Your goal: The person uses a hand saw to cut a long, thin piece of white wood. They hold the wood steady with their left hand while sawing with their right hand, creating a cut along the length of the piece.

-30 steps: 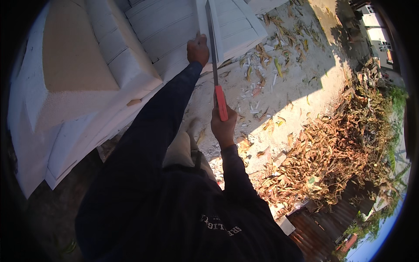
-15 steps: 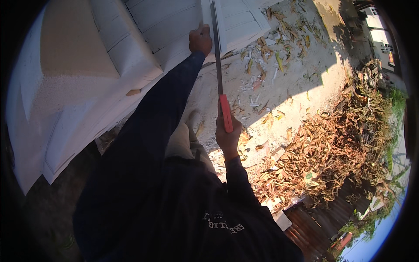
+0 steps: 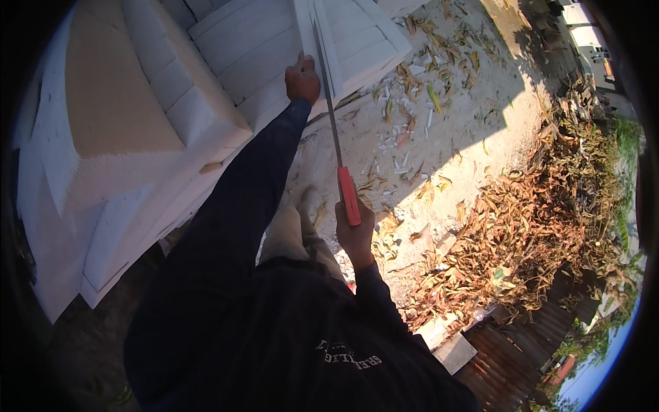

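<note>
My right hand (image 3: 355,237) is closed round the red handle of a hand saw (image 3: 349,196). The long steel blade runs up into a narrow pale strip (image 3: 326,75) on the scored white blocks (image 3: 357,48), lying along its length. My left hand (image 3: 303,81), fingers curled, grips the strip's edge just left of the blade. Both forearms are in dark sleeves.
More pale slabs (image 3: 110,103) are stacked at the left. Sandy ground (image 3: 480,165) with white scraps and leaves lies to the right, beside a large heap of dry leaves (image 3: 522,240). Rusty corrugated metal (image 3: 508,357) is at lower right, a pale building (image 3: 587,38) at upper right.
My right hand has drawn the saw back toward my body in steps. My left hand stays at the strip; it appears slightly shifted as the view moves.
</note>
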Demonstrator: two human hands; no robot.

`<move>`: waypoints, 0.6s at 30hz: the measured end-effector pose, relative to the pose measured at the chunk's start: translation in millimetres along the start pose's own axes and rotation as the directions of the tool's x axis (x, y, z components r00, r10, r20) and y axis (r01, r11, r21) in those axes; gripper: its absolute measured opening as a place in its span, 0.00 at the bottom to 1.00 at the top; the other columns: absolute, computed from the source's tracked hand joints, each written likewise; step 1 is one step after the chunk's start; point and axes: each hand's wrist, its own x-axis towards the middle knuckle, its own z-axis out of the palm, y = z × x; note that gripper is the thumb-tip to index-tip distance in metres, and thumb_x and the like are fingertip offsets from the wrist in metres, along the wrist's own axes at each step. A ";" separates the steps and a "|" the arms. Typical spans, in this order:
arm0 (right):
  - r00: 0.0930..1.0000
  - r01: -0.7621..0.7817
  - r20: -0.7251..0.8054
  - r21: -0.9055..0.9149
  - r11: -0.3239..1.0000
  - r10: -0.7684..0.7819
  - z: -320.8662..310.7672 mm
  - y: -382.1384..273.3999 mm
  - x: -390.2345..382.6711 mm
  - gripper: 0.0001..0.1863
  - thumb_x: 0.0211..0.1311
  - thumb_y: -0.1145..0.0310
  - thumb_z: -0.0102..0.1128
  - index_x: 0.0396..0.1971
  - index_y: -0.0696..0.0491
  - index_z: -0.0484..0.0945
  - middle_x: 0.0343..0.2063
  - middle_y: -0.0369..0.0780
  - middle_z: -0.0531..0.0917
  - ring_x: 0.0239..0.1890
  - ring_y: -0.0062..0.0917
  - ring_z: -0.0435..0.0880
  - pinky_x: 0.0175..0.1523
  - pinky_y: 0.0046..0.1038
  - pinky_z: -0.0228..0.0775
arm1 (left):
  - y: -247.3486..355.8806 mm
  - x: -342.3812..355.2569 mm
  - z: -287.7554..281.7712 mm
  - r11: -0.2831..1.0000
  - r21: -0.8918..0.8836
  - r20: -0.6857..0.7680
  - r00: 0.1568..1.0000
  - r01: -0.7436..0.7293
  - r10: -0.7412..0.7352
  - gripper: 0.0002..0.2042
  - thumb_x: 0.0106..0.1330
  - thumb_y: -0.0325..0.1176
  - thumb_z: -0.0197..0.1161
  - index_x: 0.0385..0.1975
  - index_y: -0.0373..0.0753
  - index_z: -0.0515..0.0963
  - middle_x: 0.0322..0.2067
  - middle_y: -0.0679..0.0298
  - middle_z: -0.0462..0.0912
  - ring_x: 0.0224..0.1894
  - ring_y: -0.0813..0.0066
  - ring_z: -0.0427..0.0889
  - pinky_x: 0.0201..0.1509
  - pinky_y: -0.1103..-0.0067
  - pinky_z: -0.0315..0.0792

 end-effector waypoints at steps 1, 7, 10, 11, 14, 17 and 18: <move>0.994 -0.094 0.054 -0.057 0.994 0.097 -5.6 -0.2 -8.7 0.29 0.64 0.74 0.54 0.66 0.63 0.71 0.35 0.58 0.85 0.35 0.46 0.88 0.38 0.36 0.78 | 12.8 -3.1 -3.5 0.999 -0.004 0.041 0.998 0.048 -0.048 0.25 0.76 0.46 0.54 0.59 0.29 0.78 0.37 0.35 0.82 0.42 0.42 0.80 0.50 0.59 0.71; 1.000 -0.011 0.016 -0.035 0.999 0.011 -8.7 48.4 -46.9 0.29 0.65 0.72 0.55 0.66 0.62 0.71 0.34 0.55 0.85 0.35 0.45 0.88 0.37 0.37 0.77 | -1.5 5.5 0.5 0.998 -0.002 -0.021 0.998 -0.060 0.060 0.26 0.75 0.48 0.55 0.58 0.31 0.80 0.32 0.36 0.78 0.39 0.38 0.78 0.46 0.55 0.70; 1.000 -0.024 0.007 -0.010 1.000 0.024 -13.4 36.0 -53.3 0.29 0.65 0.71 0.56 0.67 0.60 0.71 0.27 0.52 0.83 0.28 0.39 0.86 0.34 0.35 0.75 | -3.1 0.3 4.2 0.994 -0.068 -0.044 0.996 -0.083 0.080 0.26 0.75 0.49 0.55 0.56 0.30 0.81 0.33 0.35 0.78 0.39 0.37 0.78 0.46 0.54 0.70; 0.999 -0.037 0.001 -0.001 0.999 0.037 -15.9 32.3 -59.6 0.24 0.66 0.70 0.57 0.62 0.61 0.73 0.25 0.49 0.81 0.27 0.34 0.84 0.32 0.34 0.73 | -2.4 -0.3 4.5 0.991 -0.105 -0.058 0.995 -0.082 0.076 0.26 0.75 0.49 0.55 0.56 0.30 0.81 0.33 0.34 0.79 0.40 0.36 0.78 0.47 0.54 0.70; 0.997 -0.071 -0.034 0.018 0.997 0.072 -26.5 28.4 -83.9 0.10 0.69 0.70 0.62 0.35 0.63 0.80 0.18 0.37 0.77 0.24 0.15 0.72 0.26 0.28 0.65 | -0.7 3.8 1.0 1.000 0.017 -0.006 1.000 0.011 -0.011 0.26 0.75 0.50 0.56 0.57 0.30 0.81 0.33 0.35 0.79 0.41 0.36 0.79 0.47 0.55 0.71; 0.988 -0.103 -0.100 0.105 0.989 0.114 -30.4 45.6 -118.0 0.10 0.69 0.69 0.62 0.34 0.63 0.80 0.18 0.36 0.76 0.23 0.15 0.71 0.26 0.28 0.64 | 2.7 1.9 1.3 0.998 0.036 0.017 0.999 0.042 -0.042 0.25 0.75 0.48 0.55 0.54 0.30 0.82 0.36 0.36 0.83 0.42 0.38 0.79 0.50 0.59 0.71; 0.990 -0.096 -0.091 0.104 0.990 0.106 -32.4 52.8 -121.8 0.10 0.69 0.70 0.62 0.33 0.63 0.80 0.18 0.35 0.75 0.22 0.14 0.69 0.25 0.27 0.62 | 3.2 1.3 0.9 0.999 0.035 -0.006 1.000 0.029 -0.029 0.25 0.75 0.48 0.55 0.53 0.30 0.82 0.36 0.36 0.83 0.42 0.38 0.80 0.49 0.58 0.71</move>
